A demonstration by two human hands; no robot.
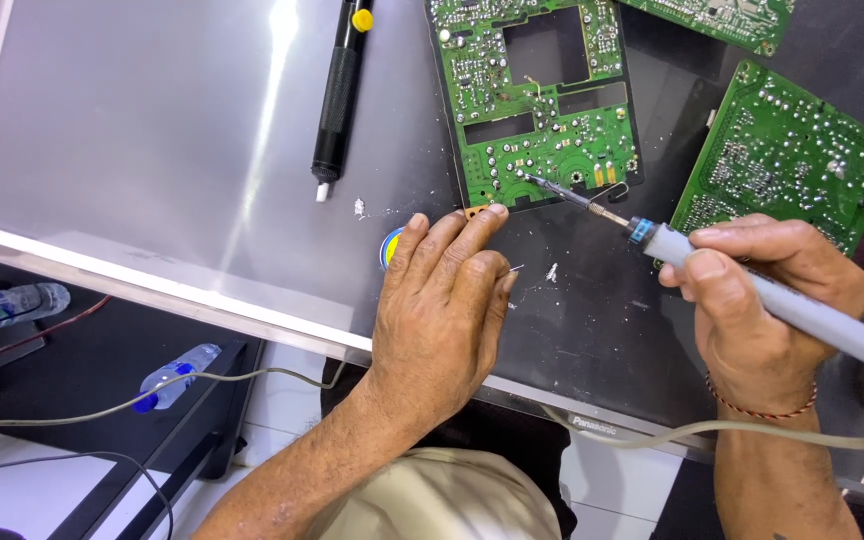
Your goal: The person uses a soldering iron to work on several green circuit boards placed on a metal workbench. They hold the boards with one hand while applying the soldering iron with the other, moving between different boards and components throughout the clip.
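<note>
Close over a dark, reflective work surface (pixel 152 150), a person's right hand (pixel 762 300) grips a grey-handled soldering iron (pixel 752 290) pen-fashion, fingers closed round the barrel, its thin tip (pixel 535 181) touching a joint near the lower edge of a green circuit board (pixel 537 100). The left hand (pixel 442 310) lies palm down just below that board, fingers loosely bent and holding nothing that can be seen (fingertips resting at the board's bottom edge, beside a small copper-coloured tab).

Doing this well would seem to call for a steady, low-angled tip kept on one joint alone, the left hand pinning the board so it cannot slide, and the trailing grey cord (pixel 772 432) kept slack.

The board lies solder side up at top centre, densely dotted with silver joints, with large rectangular cut-outs showing the dark surface beneath. A second green board (pixel 782 150) lies tilted to its right, well apart from the tip; a black desoldering pump (pixel 337 90) with a yellow knob rests to the left. White specks litter the surface near the hands.
</note>
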